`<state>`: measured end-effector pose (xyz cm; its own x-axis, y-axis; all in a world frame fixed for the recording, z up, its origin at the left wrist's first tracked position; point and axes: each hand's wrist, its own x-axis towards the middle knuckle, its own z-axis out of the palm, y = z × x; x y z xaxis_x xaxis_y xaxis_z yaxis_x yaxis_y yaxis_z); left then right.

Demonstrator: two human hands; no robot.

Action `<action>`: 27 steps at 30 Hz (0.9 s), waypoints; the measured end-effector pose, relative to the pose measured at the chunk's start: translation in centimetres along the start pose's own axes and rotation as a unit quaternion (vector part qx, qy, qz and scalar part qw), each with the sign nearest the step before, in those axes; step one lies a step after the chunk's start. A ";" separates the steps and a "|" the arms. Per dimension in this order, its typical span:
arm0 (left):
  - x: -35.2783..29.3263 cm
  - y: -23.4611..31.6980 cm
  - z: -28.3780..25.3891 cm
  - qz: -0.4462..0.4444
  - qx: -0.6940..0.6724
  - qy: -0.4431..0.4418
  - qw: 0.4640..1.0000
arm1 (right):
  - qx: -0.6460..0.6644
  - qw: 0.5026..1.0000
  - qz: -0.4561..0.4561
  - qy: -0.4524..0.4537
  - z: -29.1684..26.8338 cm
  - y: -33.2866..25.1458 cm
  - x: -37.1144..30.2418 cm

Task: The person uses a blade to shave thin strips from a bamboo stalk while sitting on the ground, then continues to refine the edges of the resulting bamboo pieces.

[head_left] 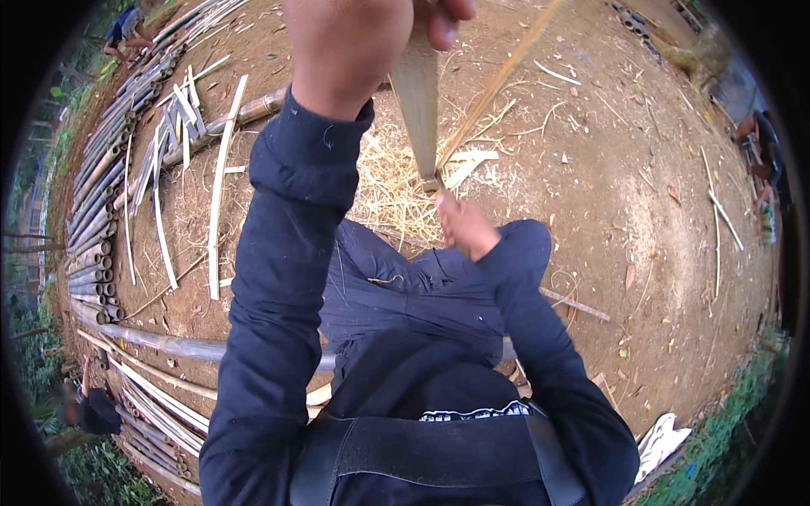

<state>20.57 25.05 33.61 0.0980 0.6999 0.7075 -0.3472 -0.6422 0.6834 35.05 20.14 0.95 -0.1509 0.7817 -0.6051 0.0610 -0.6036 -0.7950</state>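
My left hand is raised at the top of the view, its fingers closed round a wide bamboo strip. That strip slants down toward my lap and narrows toward its lower end. A second, thinner bamboo strip spreads away to the upper right; the two meet at the bottom like a V. Right beside that meeting point is my right hand, closed and smeared by motion. A short brownish piece shows at its fingers, but its kind is unclear. Pale shavings lie heaped on the ground below.
Bamboo poles are stacked along the left. Split slats lie nearer, and a long pole runs behind my legs. Other people are at the far left, lower left and right edge. Thin sticks lie at right.
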 end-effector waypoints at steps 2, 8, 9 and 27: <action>-0.4 0.7 0.7 0.005 -0.032 -0.020 0.999 | 0.220 0.974 0.022 -0.057 0.1 -3.9 -1.0; -1.8 -3.4 1.7 0.068 -0.082 -0.092 0.990 | 0.088 0.995 -0.020 0.049 -1.2 2.4 -0.6; -1.6 -2.5 1.5 0.029 -0.086 -0.068 0.994 | -0.034 0.993 -0.061 0.098 -0.9 5.5 1.3; -0.1 -6.1 3.4 -0.050 -0.098 -0.011 0.994 | 0.052 0.998 -0.034 0.032 -4.6 0.2 3.1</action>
<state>25.86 27.81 29.95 0.1614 0.7489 0.6427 -0.5102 -0.4941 0.7039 39.13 23.12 -1.30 -0.0874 0.8280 -0.5539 -0.0508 -0.5590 -0.8276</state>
